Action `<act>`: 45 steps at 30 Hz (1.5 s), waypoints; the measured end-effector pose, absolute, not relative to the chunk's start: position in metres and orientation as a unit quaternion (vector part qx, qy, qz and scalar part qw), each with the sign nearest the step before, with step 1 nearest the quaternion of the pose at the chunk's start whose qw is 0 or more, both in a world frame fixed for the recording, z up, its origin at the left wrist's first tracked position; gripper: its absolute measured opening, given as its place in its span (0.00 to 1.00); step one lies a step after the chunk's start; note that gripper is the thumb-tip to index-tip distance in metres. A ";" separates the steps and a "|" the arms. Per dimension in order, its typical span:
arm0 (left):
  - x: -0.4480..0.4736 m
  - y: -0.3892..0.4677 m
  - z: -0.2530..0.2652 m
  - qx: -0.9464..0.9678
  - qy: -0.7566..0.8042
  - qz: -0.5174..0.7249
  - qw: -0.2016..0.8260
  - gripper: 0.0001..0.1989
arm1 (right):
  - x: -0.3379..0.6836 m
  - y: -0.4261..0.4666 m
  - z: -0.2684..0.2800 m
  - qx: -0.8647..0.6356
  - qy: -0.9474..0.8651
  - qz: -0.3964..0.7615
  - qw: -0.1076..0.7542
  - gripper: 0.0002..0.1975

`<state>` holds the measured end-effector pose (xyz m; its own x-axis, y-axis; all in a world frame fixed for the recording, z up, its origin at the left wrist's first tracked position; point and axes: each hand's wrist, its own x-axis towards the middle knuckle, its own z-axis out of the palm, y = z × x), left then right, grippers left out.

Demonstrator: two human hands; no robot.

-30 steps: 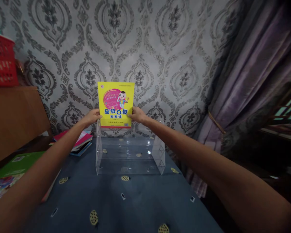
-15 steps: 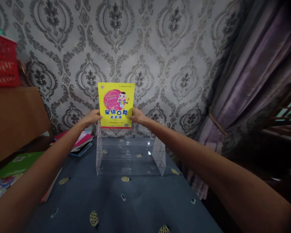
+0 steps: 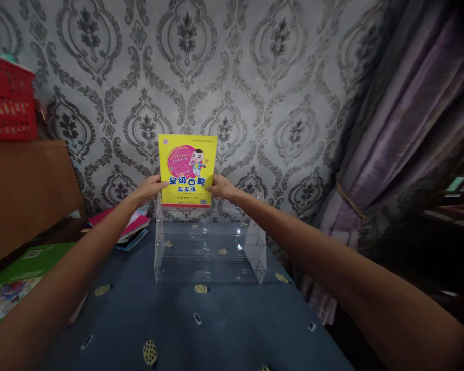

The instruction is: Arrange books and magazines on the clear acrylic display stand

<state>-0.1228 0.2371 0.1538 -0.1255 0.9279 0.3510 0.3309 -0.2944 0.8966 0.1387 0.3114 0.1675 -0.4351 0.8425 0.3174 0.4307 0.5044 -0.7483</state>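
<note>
A yellow workbook (image 3: 187, 167) with a pink circle and a cartoon child on its cover stands upright at the top rear of a clear acrylic display rack (image 3: 255, 252). My left hand (image 3: 150, 188) grips the book's left edge low down, thumb on the front. On the opposite edge, my right hand (image 3: 221, 186) pinches it at about the same height. The fingers behind the cover are hidden. Below the book, the rack's lower tiers hold nothing. Whether the book's bottom edge rests on the top tier I cannot tell.
On the blue patterned tablecloth (image 3: 216, 330), left of the rack, lies a stack of books (image 3: 133, 229). Nearer is a green book (image 3: 34, 268). A red basket (image 3: 10, 98) sits on a brown cabinet (image 3: 27, 190). Patterned wallpaper stands behind; a purple curtain (image 3: 386, 134) hangs right.
The view has shifted slightly, so everything sits a little lower and further right. Both hands keep their hold on the workbook, which stays almost in place above the rack.
</note>
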 end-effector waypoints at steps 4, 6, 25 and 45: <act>-0.125 0.233 0.157 0.595 0.531 0.530 0.288 0.29 | 0.139 0.310 0.170 -0.410 -0.784 0.318 0.341 0.12; -0.125 0.231 0.158 0.593 0.537 0.530 0.281 0.30 | 0.139 0.309 0.172 -0.416 -0.778 0.321 0.344 0.13; -0.137 0.177 0.084 0.496 0.587 0.633 0.091 0.16 | 0.165 0.209 0.125 -0.287 -0.789 0.072 0.538 0.17; -0.262 -0.016 0.002 0.377 0.900 0.195 -0.103 0.40 | 0.144 0.058 -0.115 -0.244 -0.902 0.181 0.306 0.16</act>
